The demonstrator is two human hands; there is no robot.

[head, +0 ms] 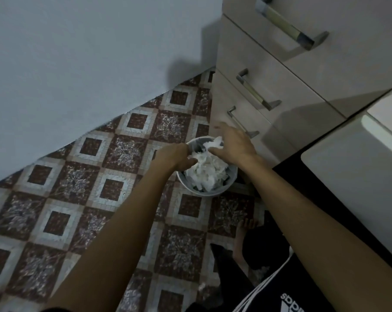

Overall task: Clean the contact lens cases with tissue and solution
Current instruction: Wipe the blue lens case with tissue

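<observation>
While both arms reach forward and down over the patterned tile floor (78,183), the two hands meet above a small round bin (207,192) that stands on the floor close to the foot of a drawer cabinet (269,91). The bin is heaped with crumpled white tissue (209,170), which rises above its rim. The left hand (175,156) hangs over the bin's left edge with its fingers curled downward, their tips hidden behind the knuckles and against the tissue pile; whether they pinch a piece of tissue or only touch it cannot be told from this angle. The right hand (233,146) is over the far right side of the bin, its back toward the camera, fingers spread and loosely extended, with one finger pointing out to the left and a tuft of tissue showing just beside it; it does not plainly grip anything. No lens case can be made out, and the only task thing that shows is the tissue in the bin. The cabinet has three drawers with metal bar handles, and a white appliance (359,176) stands to the right of it. A pale wall (78,64) runs along the left. At the lower right a dark garment (287,296) with white stripes and a bare foot (244,230) show.
</observation>
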